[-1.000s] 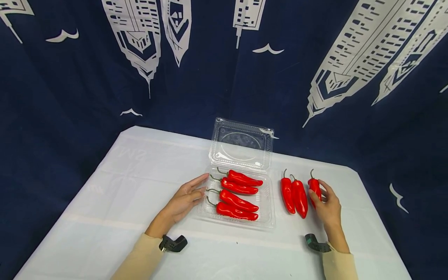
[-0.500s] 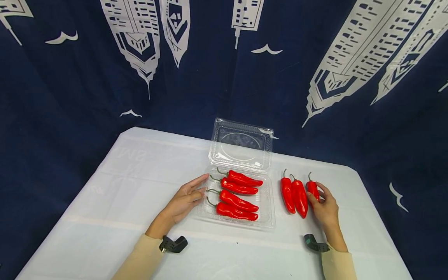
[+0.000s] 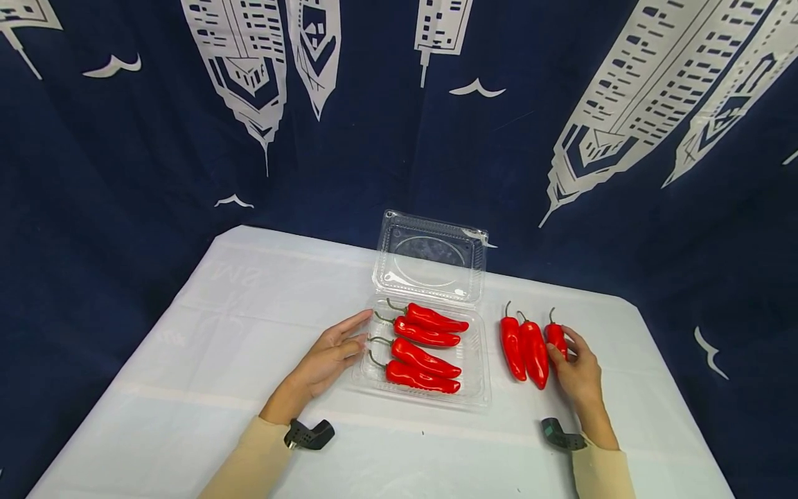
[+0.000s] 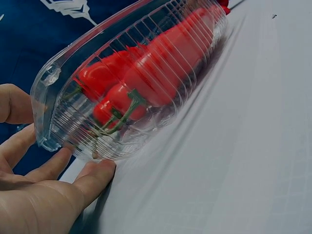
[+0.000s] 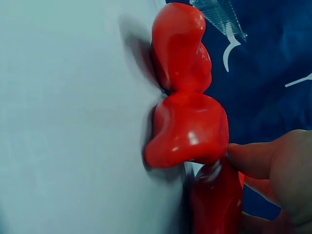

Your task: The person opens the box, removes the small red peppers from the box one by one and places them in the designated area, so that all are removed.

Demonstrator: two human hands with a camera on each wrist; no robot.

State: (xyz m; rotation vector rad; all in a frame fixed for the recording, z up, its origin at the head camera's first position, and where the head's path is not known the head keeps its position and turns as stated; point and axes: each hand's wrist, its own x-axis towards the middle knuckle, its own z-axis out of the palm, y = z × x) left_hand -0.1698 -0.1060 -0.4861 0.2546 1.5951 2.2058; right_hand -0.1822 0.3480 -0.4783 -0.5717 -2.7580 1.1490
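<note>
A clear plastic clamshell container [image 3: 480, 388] lies with its lid up, with several red peppers [image 3: 424, 358] side by side in its base, stems to the left. My left hand [image 3: 323, 358] rests at the container's left side, fingers fairly straight; in the left wrist view its fingertips touch the ribbed wall [image 4: 109, 152]. To the right of the container, my right hand [image 3: 580, 369] pinches a red pepper [image 3: 555, 335] between thumb and fingers; its lower part is hidden by the hand. Two more red peppers [image 3: 533, 353] lie just left of it, also seen in the right wrist view.
The white-covered table [image 3: 206, 360] reaches to a dark blue curtain [image 3: 399, 152] printed with white buildings. The raised clear lid [image 3: 430, 256] stands at the table's back edge. Each wrist carries a black camera [image 3: 312, 435].
My right hand and the pepper it holds have moved slightly left and toward me, closer to the two loose peppers. My left hand has stayed at the container.
</note>
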